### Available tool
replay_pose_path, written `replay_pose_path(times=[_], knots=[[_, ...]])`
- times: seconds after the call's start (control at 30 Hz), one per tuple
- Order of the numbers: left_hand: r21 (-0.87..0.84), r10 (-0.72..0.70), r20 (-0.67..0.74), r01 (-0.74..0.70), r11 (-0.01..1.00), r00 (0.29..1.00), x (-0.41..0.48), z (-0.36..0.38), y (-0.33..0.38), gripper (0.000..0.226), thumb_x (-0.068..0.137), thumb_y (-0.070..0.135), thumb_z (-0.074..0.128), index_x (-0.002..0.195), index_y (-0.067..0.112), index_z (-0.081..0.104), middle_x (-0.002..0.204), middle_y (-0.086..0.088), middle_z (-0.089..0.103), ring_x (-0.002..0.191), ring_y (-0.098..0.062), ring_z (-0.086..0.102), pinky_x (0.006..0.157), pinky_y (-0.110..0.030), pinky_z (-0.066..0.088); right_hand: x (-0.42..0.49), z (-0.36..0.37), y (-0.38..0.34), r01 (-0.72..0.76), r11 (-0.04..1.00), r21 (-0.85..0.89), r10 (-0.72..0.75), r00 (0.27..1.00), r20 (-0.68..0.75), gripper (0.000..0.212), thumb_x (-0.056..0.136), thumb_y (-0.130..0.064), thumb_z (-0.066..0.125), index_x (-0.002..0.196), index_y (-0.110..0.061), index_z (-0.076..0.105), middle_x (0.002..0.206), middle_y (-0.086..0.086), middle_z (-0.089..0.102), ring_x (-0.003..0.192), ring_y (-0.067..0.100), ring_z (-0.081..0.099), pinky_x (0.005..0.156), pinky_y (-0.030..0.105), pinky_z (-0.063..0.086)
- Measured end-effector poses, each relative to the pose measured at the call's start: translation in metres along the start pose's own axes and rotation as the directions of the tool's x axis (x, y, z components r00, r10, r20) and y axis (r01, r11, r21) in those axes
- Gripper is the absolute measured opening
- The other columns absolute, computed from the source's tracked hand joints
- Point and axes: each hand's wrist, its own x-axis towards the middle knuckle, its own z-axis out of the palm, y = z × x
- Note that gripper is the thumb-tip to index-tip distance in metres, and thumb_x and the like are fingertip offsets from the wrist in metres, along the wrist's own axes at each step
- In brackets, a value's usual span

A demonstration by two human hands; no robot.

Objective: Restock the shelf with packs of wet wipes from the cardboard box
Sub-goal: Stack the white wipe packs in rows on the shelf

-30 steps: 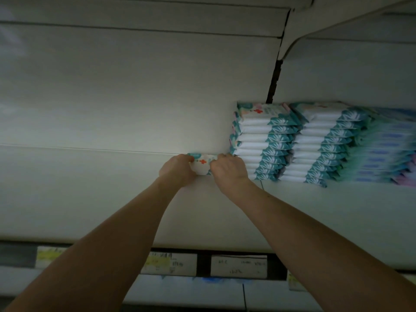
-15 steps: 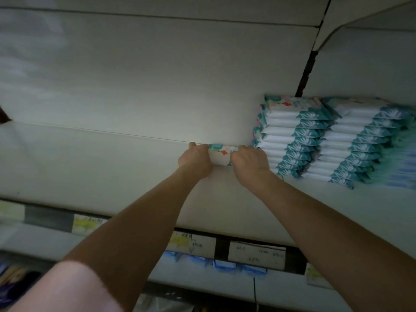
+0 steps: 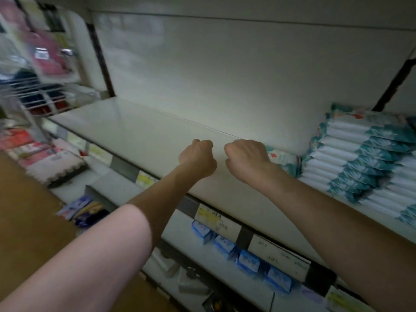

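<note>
A single pack of wet wipes [image 3: 284, 159], white and teal with a red cross, lies flat on the white shelf [image 3: 144, 140] against the foot of a tall stack of the same packs [image 3: 360, 158]. My right hand [image 3: 246, 156] hovers just left of that pack with its fingers curled, and it hides the pack's left end. My left hand [image 3: 198, 156] is a little further left, also curled and holding nothing. The cardboard box is not in view.
More stacked packs [image 3: 405, 208] continue to the right edge. Price labels [image 3: 211, 218] line the shelf's front rail. Blue packets [image 3: 247, 260] fill the shelf below. Pink and red goods [image 3: 38, 154] sit on shelves at the left, blurred.
Both hands have let go of the pack and drawn back to the left. The pack now lies beside the stack. The view has swung left and downward.
</note>
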Motion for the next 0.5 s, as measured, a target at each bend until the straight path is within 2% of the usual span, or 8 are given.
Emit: replay_pose_path(times=[0.13, 0.2, 0.33, 0.43, 0.5], knots=[[0.010, -0.130, -0.093, 0.132, 0.991, 0.987, -0.033, -0.022, -0.026, 0.033, 0.093, 0.021, 0.055, 0.126, 0.018, 0.053, 0.128, -0.005, 0.050, 0.111, -0.024, 0.055, 0.081, -0.030, 0.042, 0.000, -0.017, -0.033, 0.196, 0.979, 0.055, -0.193, 0.980, -0.054, 0.017, 0.096, -0.011, 0.048, 0.111, -0.010, 0.056, 0.108, 0.008, 0.059, 0.085, 0.024, 0.051, 0.068, 0.029, 0.034], [0.007, -0.216, -0.139, 0.219, 0.976, 0.967, -0.056, -0.031, -0.042, 0.031, 0.092, 0.020, 0.055, 0.124, 0.017, 0.055, 0.125, -0.007, 0.052, 0.109, -0.026, 0.056, 0.083, -0.031, 0.045, -0.007, -0.025, -0.052, 0.306, 0.949, 0.075, -0.298, 0.949, -0.100, 0.014, 0.097, -0.012, 0.047, 0.108, -0.010, 0.055, 0.104, 0.008, 0.059, 0.081, 0.023, 0.048, 0.067, 0.029, 0.033], [0.000, -0.387, -0.184, 0.393, 0.919, 0.904, -0.118, -0.044, -0.076, 0.032, 0.091, 0.018, 0.055, 0.123, 0.017, 0.057, 0.126, -0.008, 0.057, 0.110, -0.028, 0.058, 0.089, -0.036, 0.050, -0.030, -0.031, -0.100, 0.519, 0.849, 0.102, -0.502, 0.851, -0.154, 0.017, 0.097, -0.013, 0.047, 0.110, -0.011, 0.057, 0.100, 0.008, 0.060, 0.088, 0.026, 0.057, 0.066, 0.030, 0.034], [-0.022, -0.534, -0.210, 0.542, 0.840, 0.819, -0.175, -0.048, -0.101, 0.028, 0.090, 0.016, 0.057, 0.118, 0.020, 0.060, 0.115, -0.008, 0.062, 0.102, -0.028, 0.060, 0.074, -0.034, 0.048, -0.060, -0.036, -0.143, 0.654, 0.747, 0.119, -0.636, 0.756, -0.156, 0.021, 0.097, -0.014, 0.046, 0.111, -0.009, 0.061, 0.113, 0.010, 0.063, 0.104, 0.028, 0.060, 0.070, 0.029, 0.036], [-0.023, -0.621, -0.222, 0.632, 0.774, 0.752, -0.217, -0.048, -0.116, 0.028, 0.089, 0.020, 0.060, 0.117, 0.020, 0.060, 0.116, -0.007, 0.062, 0.103, -0.030, 0.060, 0.073, -0.035, 0.047, -0.085, -0.038, -0.174, 0.737, 0.668, 0.101, -0.720, 0.675, -0.163, 0.024, 0.097, -0.017, 0.047, 0.114, -0.010, 0.061, 0.116, 0.008, 0.064, 0.109, 0.027, 0.060, 0.074, 0.030, 0.042]])
